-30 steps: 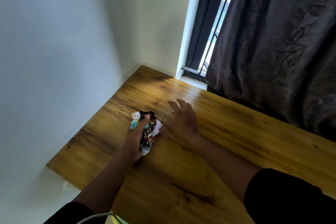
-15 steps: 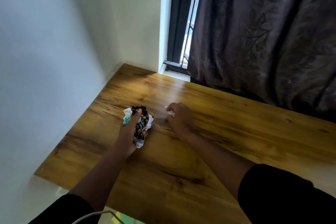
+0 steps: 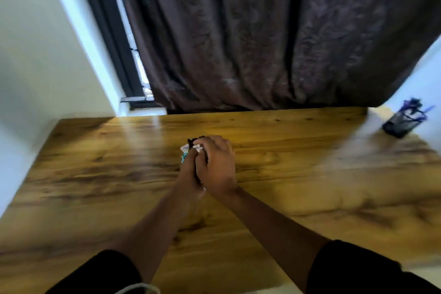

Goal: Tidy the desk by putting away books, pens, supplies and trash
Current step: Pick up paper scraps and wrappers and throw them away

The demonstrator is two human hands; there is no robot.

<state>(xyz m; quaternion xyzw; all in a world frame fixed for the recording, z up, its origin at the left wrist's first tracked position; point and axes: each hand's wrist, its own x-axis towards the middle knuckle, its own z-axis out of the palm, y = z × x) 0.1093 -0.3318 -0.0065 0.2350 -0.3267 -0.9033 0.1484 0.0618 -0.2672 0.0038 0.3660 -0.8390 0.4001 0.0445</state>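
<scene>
Crumpling white-and-black wrapper wad (image 3: 191, 148)

We see a dark brown patterned curtain (image 3: 262, 31) hanging behind the far edge, a black window frame (image 3: 112, 38) just left of it, and a pale wall (image 3: 35, 43) filling the left side.

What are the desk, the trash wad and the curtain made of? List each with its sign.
Desk: wood or wood-look laminate, smooth and semi-gloss; grain streaks and window glare show.
Trash wad, held in both hands: seemingly crumpled wrappers and paper, thin; white, dark and teal creased bits stick out.
Curtain: dark woven fabric, matte with a faint leafy pattern; it hangs in soft folds.
</scene>
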